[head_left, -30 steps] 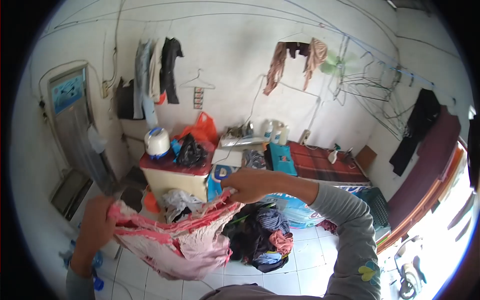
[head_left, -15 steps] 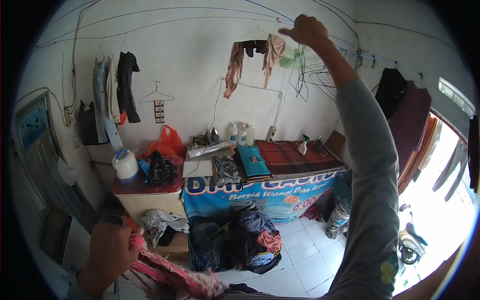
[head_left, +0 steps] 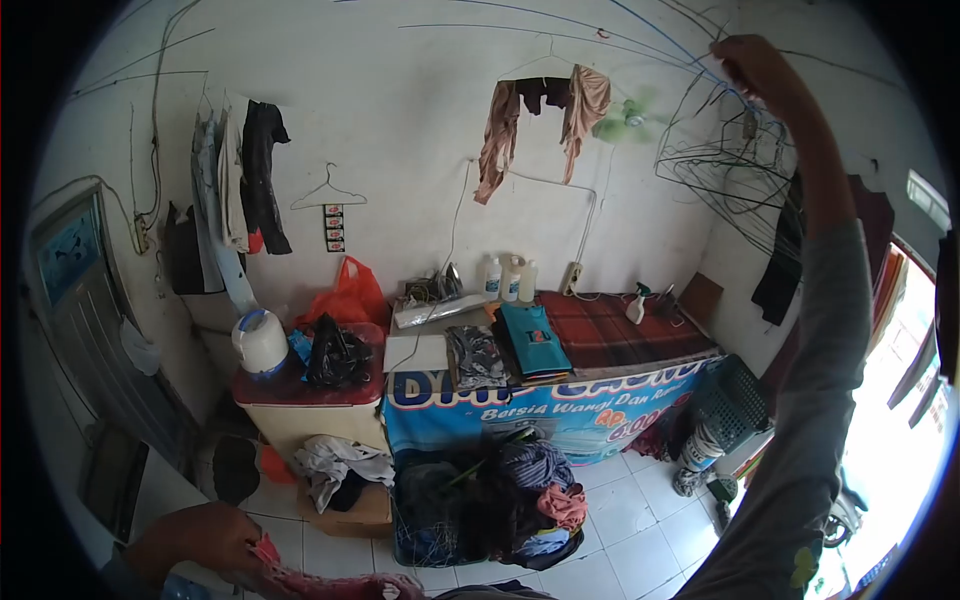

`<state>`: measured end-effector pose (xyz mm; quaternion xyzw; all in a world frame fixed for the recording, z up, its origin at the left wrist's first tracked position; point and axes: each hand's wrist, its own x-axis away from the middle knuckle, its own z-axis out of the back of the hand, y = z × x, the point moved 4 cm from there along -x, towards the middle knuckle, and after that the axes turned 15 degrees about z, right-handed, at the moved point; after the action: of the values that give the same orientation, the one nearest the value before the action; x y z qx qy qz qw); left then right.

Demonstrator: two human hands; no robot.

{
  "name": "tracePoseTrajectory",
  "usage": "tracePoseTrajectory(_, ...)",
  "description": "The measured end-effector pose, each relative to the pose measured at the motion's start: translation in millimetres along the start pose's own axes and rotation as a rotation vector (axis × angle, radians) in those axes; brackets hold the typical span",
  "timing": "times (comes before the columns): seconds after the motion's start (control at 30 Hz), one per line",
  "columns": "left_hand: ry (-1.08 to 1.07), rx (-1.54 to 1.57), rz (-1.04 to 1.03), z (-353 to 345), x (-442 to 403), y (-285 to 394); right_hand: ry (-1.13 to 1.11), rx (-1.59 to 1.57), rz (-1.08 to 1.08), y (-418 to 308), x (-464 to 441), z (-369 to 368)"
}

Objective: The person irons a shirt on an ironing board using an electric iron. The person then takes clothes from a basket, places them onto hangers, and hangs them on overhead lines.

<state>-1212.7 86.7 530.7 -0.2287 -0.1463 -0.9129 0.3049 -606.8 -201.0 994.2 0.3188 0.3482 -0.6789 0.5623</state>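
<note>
My left hand (head_left: 215,535) is low at the left, closed around a pink and red patterned cloth (head_left: 330,583). The cloth stretches to the right along the bottom edge, where part of it is cut off. High at the upper right, my right hand (head_left: 757,72) is raised to the blue clothesline (head_left: 655,32). Its fingers are curled just above a bunch of wire clothes hangers (head_left: 725,170). I cannot make out what lies between the fingertips. A brown garment (head_left: 497,150) hangs on a hanger left of the bunch.
Below stands a counter with a blue banner (head_left: 480,415), bearing bottles (head_left: 512,280) and folded packs (head_left: 533,338). A heap of laundry (head_left: 490,495) lies on the tiled floor. At the right are a green basket (head_left: 738,405) and a bright doorway. Clothes (head_left: 262,175) hang at left.
My right hand has moved right along the line, its fingers now curled by the hangers. My left hand and the cloth have dropped lower. The view has shifted slightly.
</note>
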Motion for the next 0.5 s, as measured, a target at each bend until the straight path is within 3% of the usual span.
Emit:
tracePoseTrajectory(0.1, 0.01, 0.206, 0.084, 12.9, 2.1, -13.6, 0.169, -0.128, 0.091, -22.8, 15.2, 12.2)
tracePoseTrajectory(0.13, 0.116, 0.288, 0.145, 14.3, 1.7, -23.8, 0.168, -0.111, 0.09, -28.4, 22.0, 10.2)
tracePoseTrajectory(0.2, 0.227, 0.366, 0.179, 16.9, -2.1, -30.1, 0.069, -0.285, 0.136, -42.1, 33.2, -3.0)
tracePoseTrajectory(0.27, 0.385, 0.635, 0.17, 22.8, 0.9, -33.0, 0.026, -0.28, 0.126, -49.2, 41.1, -18.1)
tracePoseTrajectory(0.4, 0.552, 0.763, 0.149, 17.9, -6.6, -65.3, -0.091, -0.253, 0.136, -88.6, 60.8, -28.3)
tracePoseTrajectory(0.5, 0.66, 0.902, 0.156, 24.0, -0.8, -83.1, -0.048, -0.208, 0.163, -138.3, 72.1, -26.5)
